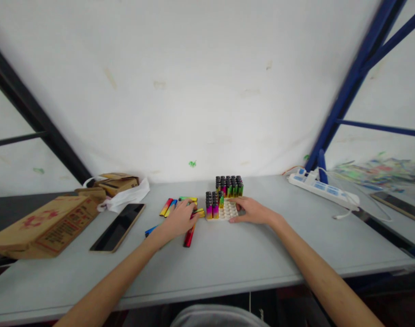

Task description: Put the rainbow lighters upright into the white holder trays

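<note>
Toward the middle of the table a white tray point(229, 211) with round holes holds upright lighters, purple-and-yellow ones point(212, 210) at its left and a green-yellow one point(221, 200) beside them. My right hand point(251, 210) grips the tray's right side, thumb at the front and fingers farther back. On the left, my left hand point(182, 219) is over loose lighters, with its fingers and thumb closed around a yellow lighter point(199, 213). A red lighter point(189, 237) lies just below that hand. Red-yellow point(165, 207) and blue point(149, 231) lighters lie to its left.
Behind the tray stands a block of upright lighters point(229, 186) with black tops. A phone point(118, 228), a cardboard box point(46, 223) and a white plastic bag point(129, 196) are on the left. At the right lies a white power strip point(323, 190) with cables.
</note>
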`<state>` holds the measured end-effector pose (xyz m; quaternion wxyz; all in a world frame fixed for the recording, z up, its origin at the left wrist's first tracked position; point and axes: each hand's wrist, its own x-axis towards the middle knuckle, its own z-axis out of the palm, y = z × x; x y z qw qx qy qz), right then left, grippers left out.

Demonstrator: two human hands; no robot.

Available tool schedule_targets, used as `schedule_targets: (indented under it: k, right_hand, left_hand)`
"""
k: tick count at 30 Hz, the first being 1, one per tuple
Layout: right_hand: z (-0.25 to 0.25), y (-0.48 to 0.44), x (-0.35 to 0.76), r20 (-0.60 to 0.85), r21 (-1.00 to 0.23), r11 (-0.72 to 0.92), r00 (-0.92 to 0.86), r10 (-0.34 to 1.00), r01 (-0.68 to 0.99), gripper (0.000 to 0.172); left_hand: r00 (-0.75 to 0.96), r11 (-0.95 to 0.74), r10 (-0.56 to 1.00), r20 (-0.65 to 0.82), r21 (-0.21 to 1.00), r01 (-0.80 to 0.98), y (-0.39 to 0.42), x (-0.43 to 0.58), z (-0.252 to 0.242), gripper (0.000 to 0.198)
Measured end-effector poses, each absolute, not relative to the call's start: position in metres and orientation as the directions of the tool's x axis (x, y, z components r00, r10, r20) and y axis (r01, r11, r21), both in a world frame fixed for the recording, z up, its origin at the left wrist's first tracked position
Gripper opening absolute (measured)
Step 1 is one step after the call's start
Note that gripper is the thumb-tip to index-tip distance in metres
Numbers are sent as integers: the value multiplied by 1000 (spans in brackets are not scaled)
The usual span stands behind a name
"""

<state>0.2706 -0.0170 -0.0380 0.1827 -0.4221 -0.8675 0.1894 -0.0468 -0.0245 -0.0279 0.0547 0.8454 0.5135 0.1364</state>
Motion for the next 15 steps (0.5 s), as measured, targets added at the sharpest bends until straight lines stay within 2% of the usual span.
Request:
schedule_targets:
  k: [6, 11, 15]
  right_hand:
    - [-37, -17, 271, 164, -478, 576, -577, 800, 663, 80]
    - [-36, -18, 271, 165, -468, 577, -576, 801, 669, 79]
    - [-36, -19, 271, 160, -473, 576, -578, 800, 666, 82]
  left_hand:
    - [518, -526, 846, 124, 349, 775, -13, -45, -15, 19]
    - [488, -509, 852, 190, 522, 685, -9, -51, -4, 24]
    - [384, -476, 875, 296, 674, 565, -9, -54, 15, 35]
